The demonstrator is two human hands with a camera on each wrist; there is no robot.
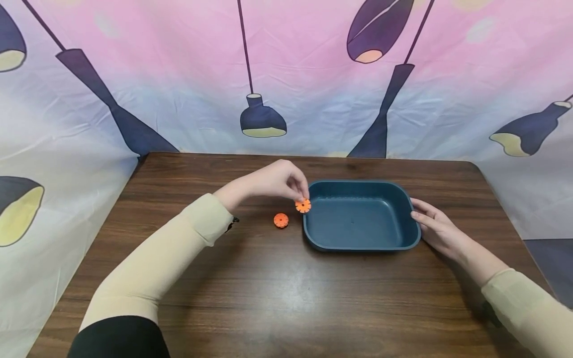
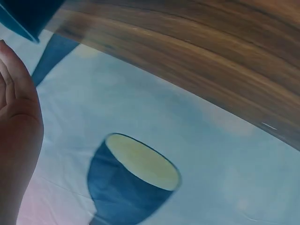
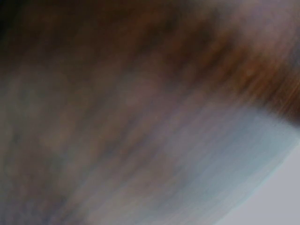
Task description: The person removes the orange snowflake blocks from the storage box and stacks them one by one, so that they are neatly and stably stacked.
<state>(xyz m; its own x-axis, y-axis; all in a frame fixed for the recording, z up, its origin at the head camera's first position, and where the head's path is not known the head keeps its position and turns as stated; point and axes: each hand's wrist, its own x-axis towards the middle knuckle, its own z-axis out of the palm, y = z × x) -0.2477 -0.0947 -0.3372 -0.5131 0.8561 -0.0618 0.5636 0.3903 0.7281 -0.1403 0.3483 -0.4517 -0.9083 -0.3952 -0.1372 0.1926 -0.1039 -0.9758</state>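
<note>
My left hand (image 1: 286, 183) pinches an orange notched disc (image 1: 303, 206) with a small centre hole between thumb and fingertips. That disc overlaps the left rim of a dark blue rectangular tub (image 1: 351, 223). A second orange notched disc (image 1: 281, 220) lies on the table just left of the tub. At the tub's right end, my right hand (image 1: 440, 231) holds the rim, thumb on the edge and fingers along the outer side. In the left wrist view, part of the left hand (image 2: 18, 112) shows at the left edge, its fingertips out of frame. The right wrist view is badly blurred.
A brown wood-grain table (image 1: 268, 298) carries everything. Behind its far edge hangs a cloth backdrop (image 1: 188, 74) printed with dark lamps. The tub's corner (image 2: 28, 18) shows at the upper left of the left wrist view.
</note>
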